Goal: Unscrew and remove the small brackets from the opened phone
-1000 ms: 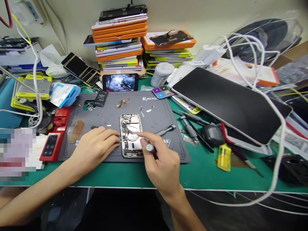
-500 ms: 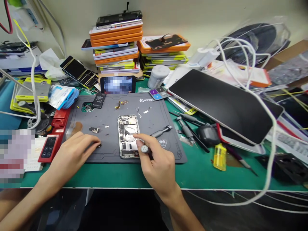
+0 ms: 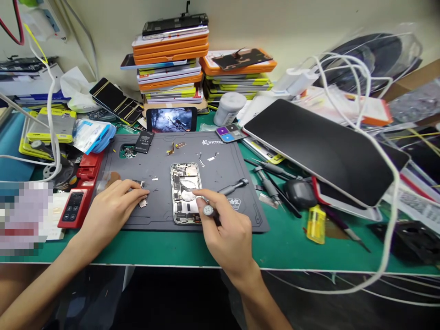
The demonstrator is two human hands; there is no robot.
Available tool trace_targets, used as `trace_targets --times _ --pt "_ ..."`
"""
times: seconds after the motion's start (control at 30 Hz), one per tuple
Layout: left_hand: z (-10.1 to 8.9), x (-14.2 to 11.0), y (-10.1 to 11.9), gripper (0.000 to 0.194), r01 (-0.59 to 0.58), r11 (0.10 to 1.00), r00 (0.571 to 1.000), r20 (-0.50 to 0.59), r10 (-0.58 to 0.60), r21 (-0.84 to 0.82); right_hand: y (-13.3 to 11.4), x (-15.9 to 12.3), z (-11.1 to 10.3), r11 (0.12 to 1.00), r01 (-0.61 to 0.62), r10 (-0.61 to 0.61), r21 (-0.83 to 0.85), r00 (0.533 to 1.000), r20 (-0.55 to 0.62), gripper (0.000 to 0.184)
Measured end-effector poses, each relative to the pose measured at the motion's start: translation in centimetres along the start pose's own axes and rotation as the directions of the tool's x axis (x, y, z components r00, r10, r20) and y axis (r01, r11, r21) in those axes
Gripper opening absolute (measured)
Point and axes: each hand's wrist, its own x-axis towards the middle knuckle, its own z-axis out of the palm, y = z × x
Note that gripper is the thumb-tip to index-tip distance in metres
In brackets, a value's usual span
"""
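An opened phone [image 3: 186, 211] lies on the grey work mat [image 3: 161, 156], its circuit boards and round coil exposed. My right hand [image 3: 228, 229] is closed around a small screwdriver [image 3: 208, 210], with the knob end toward me and the index finger stretched over the phone. Whether its tip touches anything is hidden. My left hand [image 3: 112, 206] rests at the mat's left side, fingertips pinched on a small silvery phone part [image 3: 143, 202]. Just beyond those fingers lies another small dark part [image 3: 140, 183]. A second screwdriver [image 3: 234, 186] lies on the mat behind my right hand.
A phone with a lit screen [image 3: 172, 120] stands at the back before stacked orange cases [image 3: 172, 52]. Left of the mat is a red device [image 3: 71, 208]. To the right lie tools [image 3: 268, 185], a large black-screened tablet [image 3: 319, 151] and a looping white cable [image 3: 392, 220].
My left hand has turned slightly, and the part at its fingertips now shows a silvery face and sits lower on the mat. The right hand has barely moved; the view shifted a little.
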Motion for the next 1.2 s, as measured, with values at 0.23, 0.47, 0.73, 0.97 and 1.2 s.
trace_targets --times 0.23,0.47,0.73,0.97,1.2 --pt "-0.3 -0.5 -0.5 0.035 -0.015 1.0 0.998 0.069 0.014 0.021 0.0 -0.2 0.0 1.0 0.0 0.0 0.023 1.0 -0.012 0.021" --pt "-0.3 -0.4 -0.4 0.028 0.004 0.999 1.0 0.008 -0.004 -0.04 0.3 0.0 -0.1 0.97 -0.13 0.188 0.207 0.939 -0.287 0.042" --pt "-0.2 -1.9 3.8 0.02 0.017 0.999 0.974 -0.227 -0.027 -0.043 2.0 -0.7 -1.1 0.98 -0.081 0.123 0.181 0.966 -0.229 0.056" --pt "2.9 -1.1 7.6 0.011 0.023 0.969 0.982 -0.175 -0.068 -0.244 3.6 -2.1 -1.9 0.975 0.033 -0.092 -0.218 0.959 -0.267 0.07" --pt "3.9 -1.3 8.1 0.015 0.111 0.972 0.969 -0.195 -0.151 -0.205 1.4 -1.5 -0.6 0.996 0.003 0.021 0.086 0.963 -0.27 0.066"
